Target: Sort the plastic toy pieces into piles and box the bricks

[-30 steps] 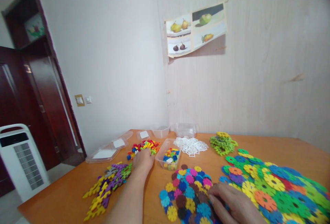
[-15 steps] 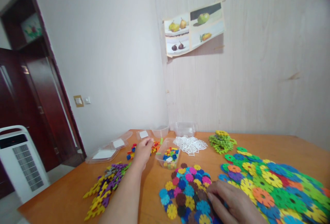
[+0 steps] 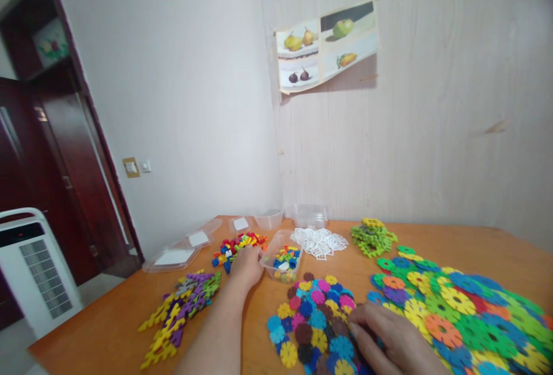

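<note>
Left hand (image 3: 247, 265): reaches far across the table (image 3: 121, 329), curled fingers resting at the near edge of the small bricks pile (image 3: 238, 245), just left of the clear tub (image 3: 283, 262); whether it grips a brick cannot be told.
Right hand (image 3: 391, 343): lies flat, fingers loosely spread, on the small discs cluster (image 3: 313, 320) at the near edge, holding nothing.
Clear tub: holds mixed bricks, between the brick pile and the white lattice pieces (image 3: 319, 242).
Large discs (image 3: 458, 306): spread to the right.
Purple-yellow connectors (image 3: 181, 306): near left.
</note>
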A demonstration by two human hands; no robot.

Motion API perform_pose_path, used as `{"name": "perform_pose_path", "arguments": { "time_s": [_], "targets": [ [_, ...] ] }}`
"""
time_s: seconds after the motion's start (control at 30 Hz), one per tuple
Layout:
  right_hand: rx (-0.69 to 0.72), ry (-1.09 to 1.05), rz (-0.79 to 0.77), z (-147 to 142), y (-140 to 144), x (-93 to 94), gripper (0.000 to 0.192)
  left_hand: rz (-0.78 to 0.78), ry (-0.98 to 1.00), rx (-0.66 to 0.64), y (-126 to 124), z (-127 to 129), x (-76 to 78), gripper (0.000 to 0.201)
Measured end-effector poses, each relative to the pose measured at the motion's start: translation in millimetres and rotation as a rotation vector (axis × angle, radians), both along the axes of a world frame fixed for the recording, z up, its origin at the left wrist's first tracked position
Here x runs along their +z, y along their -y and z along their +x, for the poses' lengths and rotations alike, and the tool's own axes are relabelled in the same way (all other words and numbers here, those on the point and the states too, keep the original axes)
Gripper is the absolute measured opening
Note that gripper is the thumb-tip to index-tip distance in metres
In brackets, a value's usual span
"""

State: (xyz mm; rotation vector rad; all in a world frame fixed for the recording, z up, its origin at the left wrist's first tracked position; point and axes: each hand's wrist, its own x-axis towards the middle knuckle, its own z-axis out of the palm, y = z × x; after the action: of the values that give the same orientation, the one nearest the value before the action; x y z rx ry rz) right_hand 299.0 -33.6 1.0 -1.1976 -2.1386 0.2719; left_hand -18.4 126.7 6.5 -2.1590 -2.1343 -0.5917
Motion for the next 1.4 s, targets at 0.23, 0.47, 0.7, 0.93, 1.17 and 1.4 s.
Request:
{"name": "perform_pose_path", "arguments": {
  "time_s": [0.23, 0.47, 0.7, 0.93, 1.17, 1.4],
  "targets": [
    [-0.006, 0.022, -0.031, 0, -2, 0.7, 0.029, 0.034, 0.183, 0.056, -6, -6, -2.3, 0.014],
    [0.014, -0.007, 0.043, -1, 1, 2.8, 0.025, 0.156, 0.587, 0.028, -7, -1, 14.8, 0.032],
    [0.001, -0.027, 0.091, 0, -3, -3.6, 0.025, 0.256, 0.767, 0.049, -6, -18, 23.5, 0.033],
    [-0.036, -0.011, 0.191, 2, -8, -9.9, 0.019, 0.019, 0.072, 0.188, 1, -33, 3.0, 0.021],
    [-0.009, -0.012, 0.246, 2, -7, -9.8, 0.018, 0.015, -0.152, 0.164, 0, -21, -1.5, 0.025],
    [-0.003, -0.004, 0.229, 2, -6, -9.5, 0.018, -0.012, -0.147, 0.163, 0, -19, 0.7, 0.022]
  ]
}}
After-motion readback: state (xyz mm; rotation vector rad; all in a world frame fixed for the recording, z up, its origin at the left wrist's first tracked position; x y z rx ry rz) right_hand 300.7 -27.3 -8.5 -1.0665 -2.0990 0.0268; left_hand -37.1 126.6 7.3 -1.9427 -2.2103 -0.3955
